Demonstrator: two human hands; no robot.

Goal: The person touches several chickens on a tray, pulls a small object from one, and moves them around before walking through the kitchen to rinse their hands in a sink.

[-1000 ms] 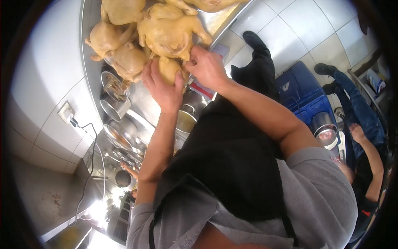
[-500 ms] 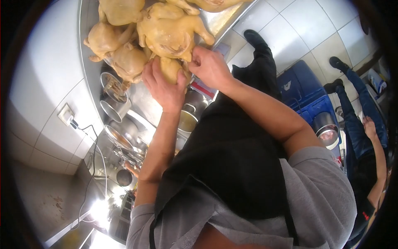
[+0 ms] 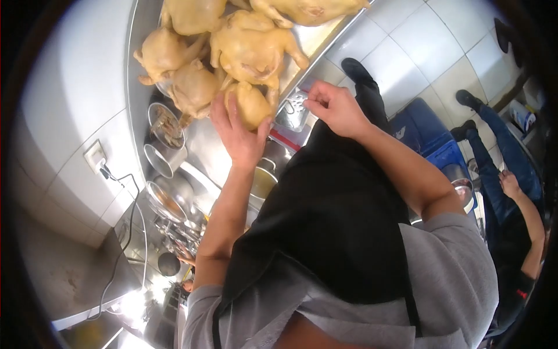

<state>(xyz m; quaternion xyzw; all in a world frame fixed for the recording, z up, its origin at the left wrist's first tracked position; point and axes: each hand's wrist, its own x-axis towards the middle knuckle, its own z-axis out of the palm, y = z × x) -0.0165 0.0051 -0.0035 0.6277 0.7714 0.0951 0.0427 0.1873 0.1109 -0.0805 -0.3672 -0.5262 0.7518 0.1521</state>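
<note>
left hand (image 3: 241,136) grips chicken (image 3: 251,106); right hand (image 3: 340,110) curled, apart.

The skin of the near chicken (image 3: 249,104) looks smooth and faintly glossy, as does that of the other chickens (image 3: 250,46) (creased only in places). The desk (image 3: 215,152) is metal with a bright sheen, and the open containers (image 3: 160,161) at left are smooth, shiny metal. Wall tiles (image 3: 70,110) at left and floor tiles (image 3: 404,64) at far right look smooth and glossy. The apron (image 3: 325,227) is matt black cloth, the shirt (image 3: 453,262) soft matt grey cloth. The bin (image 3: 417,123) at right is smooth blue plastic.
</note>
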